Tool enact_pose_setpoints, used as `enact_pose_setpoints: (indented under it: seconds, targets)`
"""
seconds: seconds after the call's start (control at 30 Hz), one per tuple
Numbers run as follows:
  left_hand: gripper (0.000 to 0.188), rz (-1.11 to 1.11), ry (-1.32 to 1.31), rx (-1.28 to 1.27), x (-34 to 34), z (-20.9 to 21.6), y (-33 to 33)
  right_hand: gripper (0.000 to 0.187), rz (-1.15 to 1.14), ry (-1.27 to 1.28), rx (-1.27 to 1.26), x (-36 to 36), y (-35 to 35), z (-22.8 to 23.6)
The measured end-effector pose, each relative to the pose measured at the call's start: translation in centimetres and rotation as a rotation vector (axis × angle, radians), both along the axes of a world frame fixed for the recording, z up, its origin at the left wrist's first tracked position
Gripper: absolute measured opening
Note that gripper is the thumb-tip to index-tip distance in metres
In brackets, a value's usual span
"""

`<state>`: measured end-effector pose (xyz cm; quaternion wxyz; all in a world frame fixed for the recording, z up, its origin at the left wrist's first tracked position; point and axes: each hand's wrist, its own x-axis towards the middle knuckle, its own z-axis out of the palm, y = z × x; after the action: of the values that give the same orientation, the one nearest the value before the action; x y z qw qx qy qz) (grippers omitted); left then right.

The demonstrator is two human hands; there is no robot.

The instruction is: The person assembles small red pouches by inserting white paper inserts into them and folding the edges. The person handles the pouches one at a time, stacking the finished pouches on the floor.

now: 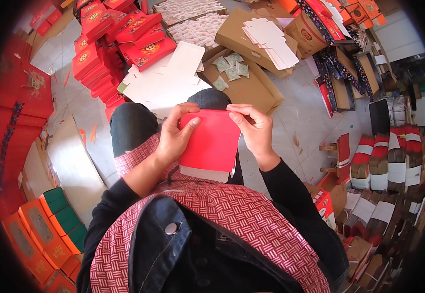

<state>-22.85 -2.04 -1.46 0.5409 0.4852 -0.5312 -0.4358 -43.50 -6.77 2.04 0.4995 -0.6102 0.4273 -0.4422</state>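
Over my lap I hold a square red cardboard piece (210,141) with a white edge along its near side; whether it is a folded box or a flat card I cannot tell. My left hand (180,131) pinches its far left corner, thumb lying on the red face and fingers bent behind the edge. At the far right corner my right hand (255,128) grips it between thumb and fingers. Just beyond, a stack of white cardboard blanks (166,83) lies past my knees. Right of them, an open brown carton (251,90) contains several small pale green packets (232,67).
Stacked red boxes (97,61) rise at the far left. More white blanks (273,44) rest on a brown carton flap. Orange boxes (41,229) and green boxes (65,212) stand at near left. Banded bundles (381,161) fill the right side. Paper scraps litter the tiled floor (298,112).
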Motion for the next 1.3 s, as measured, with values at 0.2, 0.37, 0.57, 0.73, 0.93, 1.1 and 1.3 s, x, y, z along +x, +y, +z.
enact_pose_setpoints:
  seconds: [0.2,0.37,0.57,0.73,0.93,1.1,1.3]
  targets:
    - [0.017,0.005,0.067,-0.023,-0.1,0.2,0.3,0.015,-0.033,-0.038,0.055,-0.3,0.0,0.4]
    - [0.019,0.05,-0.102,-0.1,-0.5,1.2,0.7,0.016,-0.153,-0.062,-0.134,1.3,1.7,0.5]
    - [0.018,0.054,0.043,-0.067,-0.4,0.6,0.8,0.02,-0.097,-0.349,-0.005,0.4,1.8,-1.0]
    - [0.016,0.096,0.048,-0.078,-0.4,0.4,0.8,0.014,-0.315,-0.301,-0.124,1.9,3.0,-0.9]
    - [0.014,0.102,0.085,-0.048,-0.9,0.7,1.3,0.014,-0.293,-0.157,-0.222,2.2,3.9,-1.1]
    - [0.016,0.078,0.072,-0.065,-0.1,0.3,1.3,0.013,-0.223,-0.502,0.151,0.6,2.0,0.4]
    - [0.015,0.059,0.129,-0.049,-0.1,0.2,1.2,0.009,0.047,-0.372,0.228,-1.1,0.0,0.7]
